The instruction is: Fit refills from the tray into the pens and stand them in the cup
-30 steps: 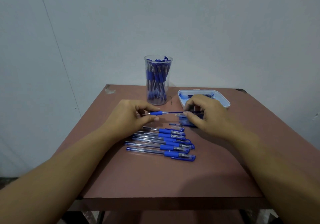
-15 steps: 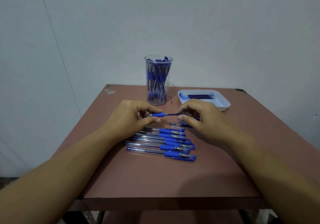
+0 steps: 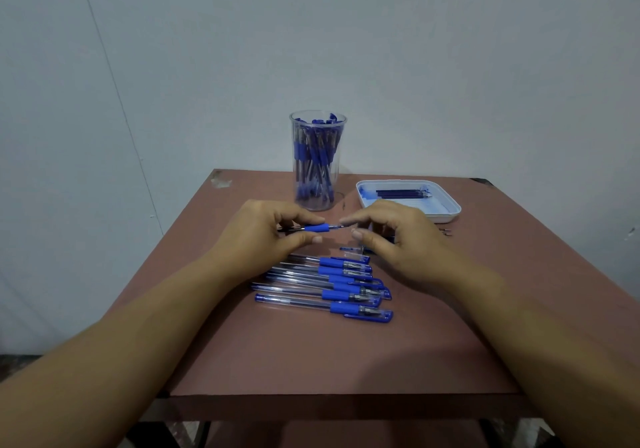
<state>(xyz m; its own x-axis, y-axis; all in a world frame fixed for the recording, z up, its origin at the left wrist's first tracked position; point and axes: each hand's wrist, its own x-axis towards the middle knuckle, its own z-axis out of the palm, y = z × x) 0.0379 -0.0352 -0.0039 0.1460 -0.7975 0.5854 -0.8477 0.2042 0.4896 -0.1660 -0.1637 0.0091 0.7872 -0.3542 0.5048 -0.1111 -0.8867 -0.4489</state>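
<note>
Pen held level between my two hands, above the row that waits to be filled

Nearest me on the table [image 3: 311,361] lies a row of pens [image 3: 325,295], side by side with their blue grips to the right, so I can take them one at a time. Above them my left hand [image 3: 263,236] pinches one pen [image 3: 315,228] between thumb and fingertips just behind its blue grip. It keeps the pen level with the tip pointing right, wrist low and forearm angled in. My right hand [image 3: 398,239] comes in from the other side, fingers curled, with forefinger and thumb at the tip. I cannot tell whether they pinch it or only hover. I judge I am seating the refill or the tip. Farther back the cup [image 3: 318,205] stands full of finished pens, and to its right the tray [image 3: 446,217] holds a few dark refills [image 3: 401,193], both within easy reach.
</note>
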